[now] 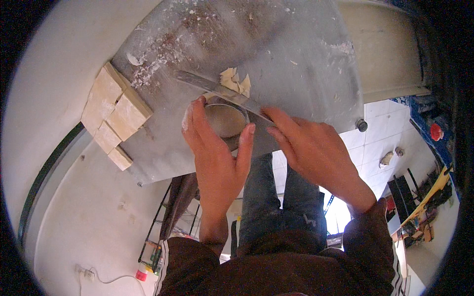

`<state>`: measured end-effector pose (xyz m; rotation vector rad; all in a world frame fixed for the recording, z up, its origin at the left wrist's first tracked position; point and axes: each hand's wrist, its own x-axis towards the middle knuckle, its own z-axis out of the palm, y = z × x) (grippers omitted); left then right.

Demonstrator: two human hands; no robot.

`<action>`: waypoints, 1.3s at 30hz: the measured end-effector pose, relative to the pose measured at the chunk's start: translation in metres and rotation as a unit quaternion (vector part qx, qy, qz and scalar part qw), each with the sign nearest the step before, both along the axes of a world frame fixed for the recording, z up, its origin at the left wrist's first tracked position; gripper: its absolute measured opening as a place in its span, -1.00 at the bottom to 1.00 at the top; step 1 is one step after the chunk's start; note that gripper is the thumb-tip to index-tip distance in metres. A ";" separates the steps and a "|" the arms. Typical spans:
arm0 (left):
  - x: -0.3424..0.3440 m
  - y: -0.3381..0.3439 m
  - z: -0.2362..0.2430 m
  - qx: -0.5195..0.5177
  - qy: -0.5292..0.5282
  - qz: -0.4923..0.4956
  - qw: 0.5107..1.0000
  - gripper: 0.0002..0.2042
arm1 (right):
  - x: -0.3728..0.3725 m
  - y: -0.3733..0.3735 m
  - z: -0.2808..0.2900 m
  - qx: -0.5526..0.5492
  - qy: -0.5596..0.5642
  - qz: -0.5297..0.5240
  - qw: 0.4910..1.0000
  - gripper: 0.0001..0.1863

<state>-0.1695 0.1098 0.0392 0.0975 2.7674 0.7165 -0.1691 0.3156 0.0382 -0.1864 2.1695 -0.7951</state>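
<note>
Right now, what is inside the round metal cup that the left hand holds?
The round metal cup in the left hand holds a flat, pale beige filling. The long metal blade crosses its far rim, so that edge is hidden.

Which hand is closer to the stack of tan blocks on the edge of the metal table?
Left. The left hand grips a round metal cup just right of the tan blocks. The right hand presses a long flat blade farther right, beyond the cup.

dough blocks (114, 114) at table's (296, 59) left edge; cup (224, 120) centre, blade (217, 89) behind it, scraps (236, 81) beyond
</note>
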 end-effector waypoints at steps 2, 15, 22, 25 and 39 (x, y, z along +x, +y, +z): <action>0.000 0.001 0.000 -0.011 -0.003 0.000 1.000 -0.15 | -0.003 -0.006 -0.003 -0.020 0.040 -0.019 0.999 -0.57; 0.001 0.001 0.000 -0.006 -0.008 0.012 1.000 -0.15 | -0.005 -0.008 -0.011 0.016 0.025 0.025 0.999 -0.59; 0.001 0.000 0.000 0.017 -0.006 0.030 0.999 -0.13 | 0.022 0.028 0.012 0.052 -0.007 -0.005 0.999 -0.59; -0.005 -0.010 -0.001 0.079 0.008 0.052 0.996 -0.14 | 0.034 0.041 0.012 0.022 0.049 -0.090 0.995 -0.60; 0.049 -0.069 -0.044 0.359 -0.131 0.326 0.865 -0.10 | 0.091 0.030 0.019 -0.056 -0.120 -0.231 0.964 -0.51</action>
